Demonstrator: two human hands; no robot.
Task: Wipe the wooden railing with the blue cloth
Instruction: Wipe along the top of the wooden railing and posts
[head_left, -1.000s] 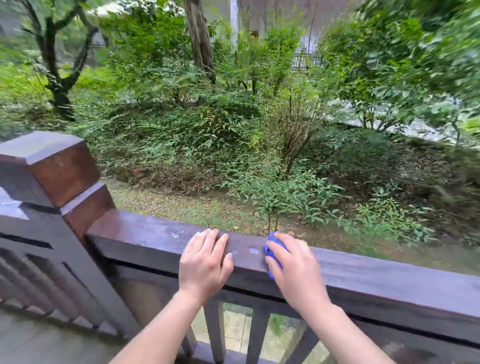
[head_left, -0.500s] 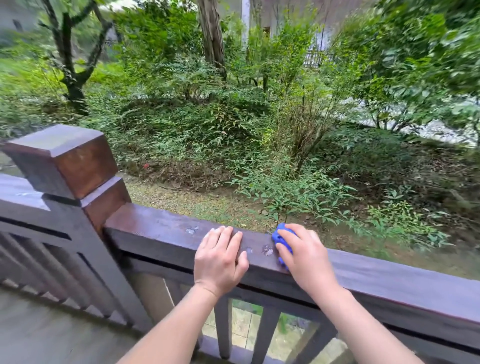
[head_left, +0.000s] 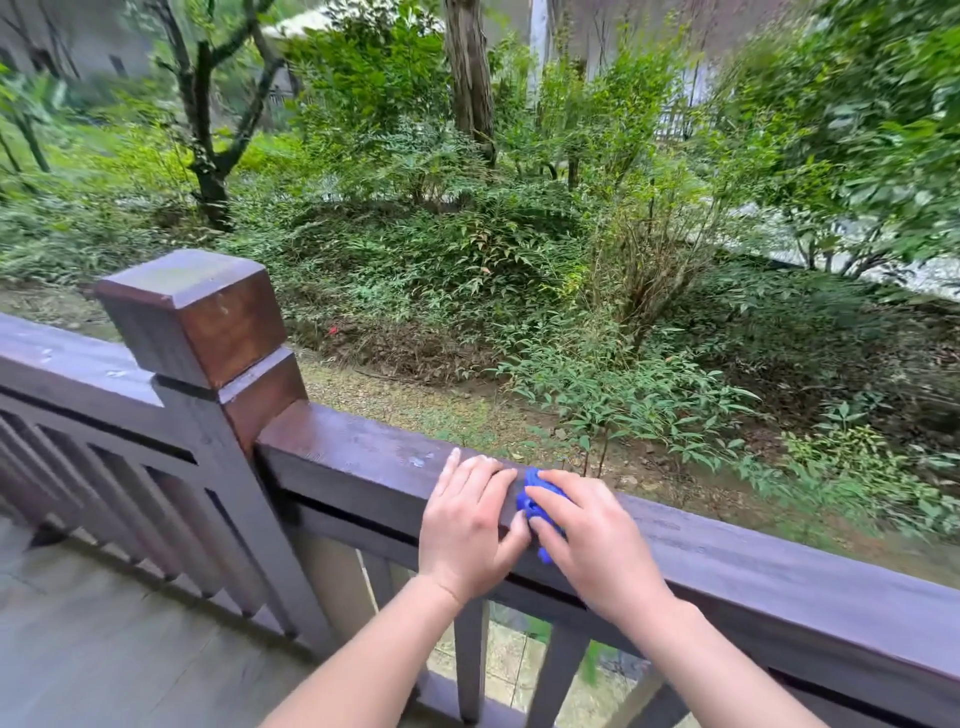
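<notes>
Right hand pressed down over the blue cloth, fingers curled across the bunched fabric, pinning it to the top of the wooden railing. Only a small crumple of blue showing past the fingertips and below the thumb. Left hand lying flat on the rail just to the left, fingers spread and loose, gripping nothing, thumb touching the cloth's near edge.

No containers anywhere in view.

Count: two bare hands, one cloth, one square corner post to the left with a blocky cap, standing taller than the rail. Rail sections joining that post from both sides. Vertical balusters below the rail, too many cut off by the forearms to number surely.

Pale specks on the rail top, just left of the left hand's fingertips. Wet-looking sheen on the wood to the right. Deck boards near left. Beyond the rail, far side: gravelly strip, low shrubs, a dark forked tree far left, a straight trunk far centre. Edges of the view blurred.
</notes>
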